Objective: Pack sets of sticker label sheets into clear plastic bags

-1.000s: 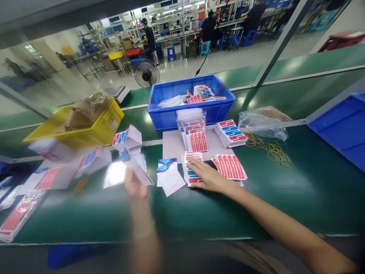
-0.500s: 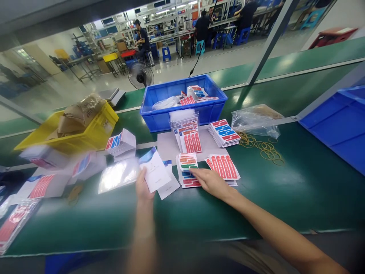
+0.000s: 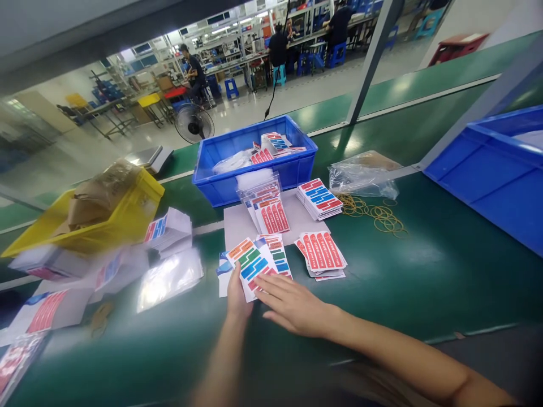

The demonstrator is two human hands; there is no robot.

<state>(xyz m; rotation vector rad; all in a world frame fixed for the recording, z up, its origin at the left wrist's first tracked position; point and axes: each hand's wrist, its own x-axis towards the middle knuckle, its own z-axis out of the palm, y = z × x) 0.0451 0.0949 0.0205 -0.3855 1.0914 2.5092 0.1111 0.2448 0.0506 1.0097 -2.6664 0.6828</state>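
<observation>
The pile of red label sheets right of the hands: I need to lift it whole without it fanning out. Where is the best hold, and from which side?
Take the pile of red label sheets by its near short edge, coming from the person's side. It lies flat and slightly fanned, with bare green table in front and to its right, so fingers can likely slide under there. The multicoloured sheets crowd its left side.

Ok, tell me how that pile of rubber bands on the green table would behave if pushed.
The rubber bands lie as a loose, tangled scatter of thin loops, so they would probably drag and bunch rather than slide together. They look light and floppy; a few would likely stray or snag on the plastic bag beside them.
</observation>
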